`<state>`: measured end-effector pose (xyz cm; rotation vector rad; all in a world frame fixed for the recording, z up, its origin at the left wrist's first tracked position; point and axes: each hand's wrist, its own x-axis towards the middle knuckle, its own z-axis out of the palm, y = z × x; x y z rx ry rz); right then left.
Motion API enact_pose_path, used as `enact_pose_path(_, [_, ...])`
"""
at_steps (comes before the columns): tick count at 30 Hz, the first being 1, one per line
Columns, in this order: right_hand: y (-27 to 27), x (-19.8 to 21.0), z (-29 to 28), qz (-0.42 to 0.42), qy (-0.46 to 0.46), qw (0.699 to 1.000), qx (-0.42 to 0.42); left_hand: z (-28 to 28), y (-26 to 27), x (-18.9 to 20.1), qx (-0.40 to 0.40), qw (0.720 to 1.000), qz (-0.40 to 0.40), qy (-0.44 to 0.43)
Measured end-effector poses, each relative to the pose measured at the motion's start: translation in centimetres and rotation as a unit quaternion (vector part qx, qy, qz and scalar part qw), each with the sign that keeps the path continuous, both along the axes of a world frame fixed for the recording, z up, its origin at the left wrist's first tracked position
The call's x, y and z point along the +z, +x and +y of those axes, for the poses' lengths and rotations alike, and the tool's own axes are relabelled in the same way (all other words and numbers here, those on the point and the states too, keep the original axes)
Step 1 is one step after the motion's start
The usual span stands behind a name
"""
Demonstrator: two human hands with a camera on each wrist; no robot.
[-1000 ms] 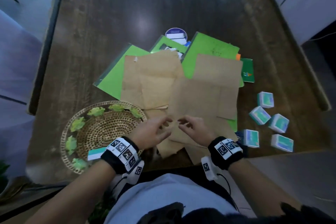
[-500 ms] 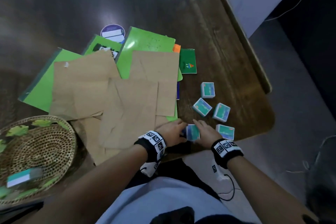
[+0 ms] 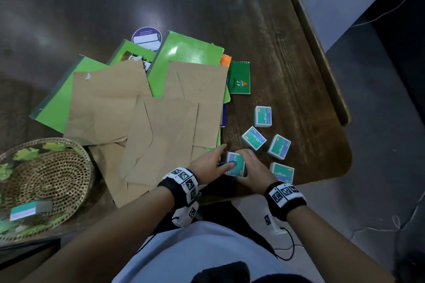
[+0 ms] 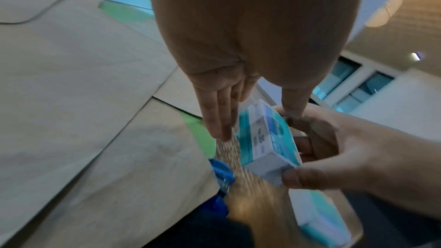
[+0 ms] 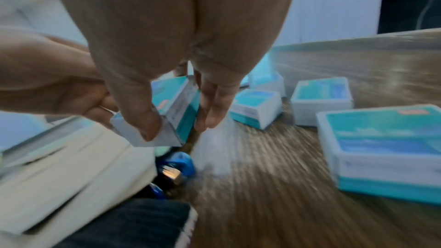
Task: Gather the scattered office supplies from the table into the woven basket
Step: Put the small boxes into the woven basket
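A small teal and white box (image 3: 236, 164) is held between both hands near the table's front edge, tilted and just off the wood. My right hand (image 3: 249, 163) grips it, thumb (image 5: 143, 120) on its near end and fingers (image 5: 210, 110) along its right side. My left hand (image 3: 226, 156) pinches it from the left, thumb over its top and straight fingers (image 4: 214, 120) beside it. Several more such boxes (image 3: 253, 138) lie to the right. The woven basket (image 3: 76, 161) sits at the left with one box (image 3: 31, 210) inside.
Brown envelopes (image 3: 161, 126) overlap green notebooks (image 3: 188, 53) mid-table, with a small green spiral pad (image 3: 239, 78) and a round purple item (image 3: 146, 38) behind. A blue object (image 4: 222, 173) pokes out under the envelopes' edge. The table's rounded corner (image 3: 342, 163) is close on the right.
Both hands left the envelopes and moved right to the nearest box, and now hold it. The head view swung right with them.
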<state>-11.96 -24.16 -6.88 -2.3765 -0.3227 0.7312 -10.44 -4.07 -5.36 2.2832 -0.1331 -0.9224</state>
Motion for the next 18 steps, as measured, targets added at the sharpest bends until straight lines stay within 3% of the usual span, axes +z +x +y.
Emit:
enact_pose_path(4, [0.2,2.1,2.7,-0.013,0.053,0.998,0.043,3.0,0.1,1.4,0.083,0.991,-0.018,-0.1])
enact_pose_path(7, [0.6,3.0,5.4,0.019,0.093,0.995,0.028,6.4,-0.5,2.0,0.125,0.977,-0.011,-0.17])
enact_pose_path(11, [1.3,4.3,10.6,0.112,0.155,0.981,-0.046,12.0,-2.4,3.1,0.19,0.959,-0.032,-0.207])
enact_pose_path(16, [1.5,5.4,18.6,0.077,0.145,0.986,0.014,19.3,-4.8,4.9,0.23,0.944,-0.053,-0.232])
enact_pose_path(18, [1.4,5.9,22.5,0.054,0.132,0.988,0.06,22.8,-5.8,5.5,0.215,0.949,-0.079,-0.215])
